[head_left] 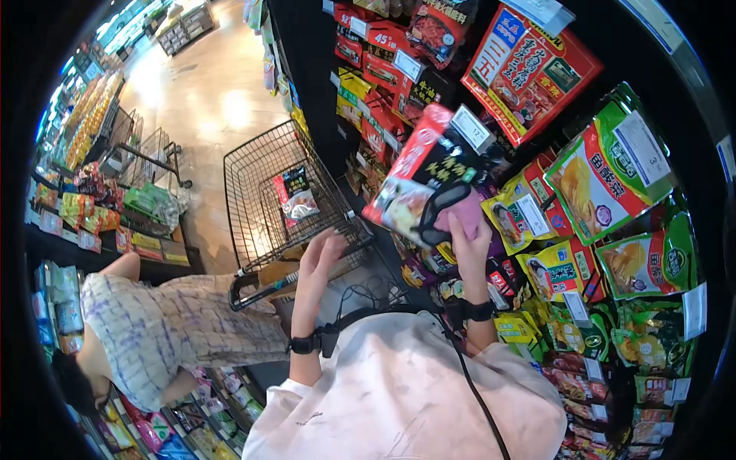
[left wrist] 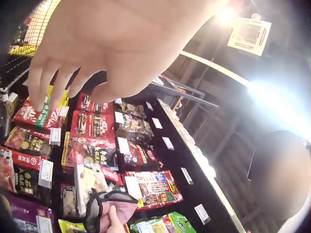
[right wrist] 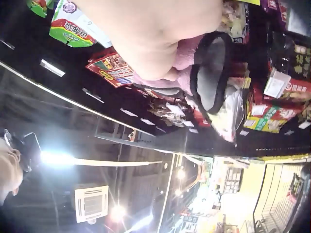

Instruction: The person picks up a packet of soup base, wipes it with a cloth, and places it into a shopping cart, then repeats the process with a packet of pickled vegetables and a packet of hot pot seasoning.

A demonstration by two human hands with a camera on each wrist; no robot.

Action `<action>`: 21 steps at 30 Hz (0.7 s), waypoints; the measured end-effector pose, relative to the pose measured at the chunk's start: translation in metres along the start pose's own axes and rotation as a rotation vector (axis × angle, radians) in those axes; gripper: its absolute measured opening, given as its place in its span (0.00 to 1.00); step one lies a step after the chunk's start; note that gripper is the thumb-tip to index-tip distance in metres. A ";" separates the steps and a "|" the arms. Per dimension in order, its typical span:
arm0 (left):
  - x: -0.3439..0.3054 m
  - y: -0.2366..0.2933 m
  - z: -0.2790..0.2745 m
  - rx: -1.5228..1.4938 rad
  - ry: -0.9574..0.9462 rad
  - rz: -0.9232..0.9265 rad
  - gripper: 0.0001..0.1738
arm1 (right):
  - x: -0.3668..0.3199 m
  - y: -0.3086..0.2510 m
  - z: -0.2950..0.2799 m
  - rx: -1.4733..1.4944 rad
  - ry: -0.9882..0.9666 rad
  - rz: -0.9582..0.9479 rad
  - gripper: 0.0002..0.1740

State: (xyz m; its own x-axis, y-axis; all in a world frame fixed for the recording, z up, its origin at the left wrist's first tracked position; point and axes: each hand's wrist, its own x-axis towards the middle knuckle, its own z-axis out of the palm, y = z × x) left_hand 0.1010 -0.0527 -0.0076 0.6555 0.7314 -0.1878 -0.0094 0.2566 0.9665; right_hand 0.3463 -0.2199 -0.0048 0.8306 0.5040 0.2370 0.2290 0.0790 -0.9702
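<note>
My right hand (head_left: 469, 241) grips a pink mitt with black trim (head_left: 458, 213), its thumb lying on the pink cloth. Clasped in the mitt is a red, black and white packet of hotpot seasoning (head_left: 429, 165), held tilted in front of the shelf rack. In the right wrist view the mitt (right wrist: 184, 63) shows a black-edged grey pocket, with the packet's clear plastic end (right wrist: 232, 116) beyond it. My left hand (head_left: 318, 257) is raised near the cart handle with fingers loosely extended, holding nothing. The left wrist view shows its palm (left wrist: 112, 43) in front of shelved packets.
A black wire shopping cart (head_left: 244, 165) stands ahead with a similar packet (head_left: 297, 193) inside. Hanging packets and price tags (head_left: 644, 147) fill the right-hand rack. A person in a patterned dress (head_left: 184, 322) bends over low shelves at left. Another cart (head_left: 149, 157) stands farther off.
</note>
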 end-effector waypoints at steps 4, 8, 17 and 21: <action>0.006 0.003 0.020 -0.069 -0.064 0.157 0.32 | -0.024 -0.014 0.004 0.089 -0.440 0.037 0.24; 0.001 0.004 0.017 -0.294 -0.066 -0.074 0.23 | -0.038 -0.001 0.021 0.224 -0.662 0.252 0.25; 0.004 0.006 0.030 -0.298 -0.017 0.110 0.32 | -0.023 -0.038 0.094 -0.144 -0.257 -0.318 0.21; 0.010 -0.001 0.024 -0.237 -0.022 0.256 0.36 | -0.044 -0.047 0.116 -0.340 -0.542 -0.652 0.29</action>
State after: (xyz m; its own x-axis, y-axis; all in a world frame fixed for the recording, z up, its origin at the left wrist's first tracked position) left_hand 0.1258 -0.0615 -0.0059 0.6251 0.7781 0.0614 -0.3485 0.2079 0.9140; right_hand 0.2401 -0.1458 0.0249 0.1511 0.7899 0.5943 0.7777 0.2761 -0.5647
